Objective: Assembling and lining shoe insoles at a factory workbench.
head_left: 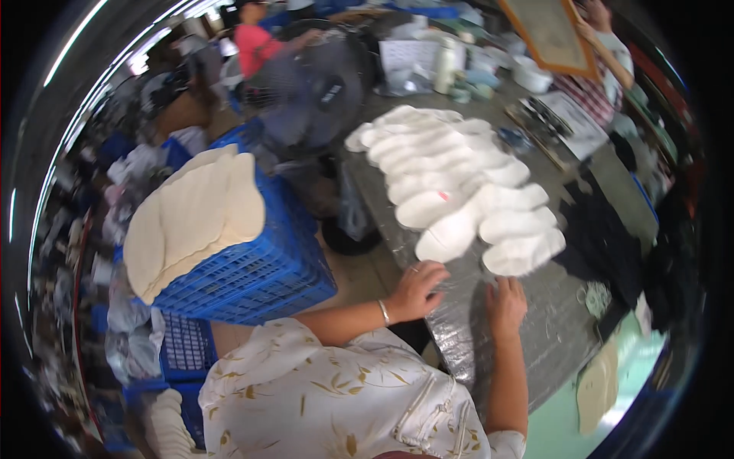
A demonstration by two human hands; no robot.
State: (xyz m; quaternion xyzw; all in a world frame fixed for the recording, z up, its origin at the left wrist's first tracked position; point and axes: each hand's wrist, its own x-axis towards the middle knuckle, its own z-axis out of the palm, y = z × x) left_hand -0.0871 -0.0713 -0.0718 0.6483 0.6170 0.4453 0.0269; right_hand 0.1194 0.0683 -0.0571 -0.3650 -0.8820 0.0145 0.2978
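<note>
White insoles lie in overlapping rows on the dark grey worktable. One insole angles out toward me at the near end of the left row, and a small pink-red mark shows on one close by. My left hand, with a ring and a bracelet, is over the table's left edge just below that insole's near end. Its fingers are loosely bent and apart, with nothing seen in them. Stretched forward, my right hand has its fingertips at the near edge of the right row's closest insole; whether they touch is unclear.
Cream insoles are piled on a stack of blue crates at my left. A fan stands beyond. Black cloth lies on the right. Far right, a person holds a wood-framed panel; another person wears pink.
</note>
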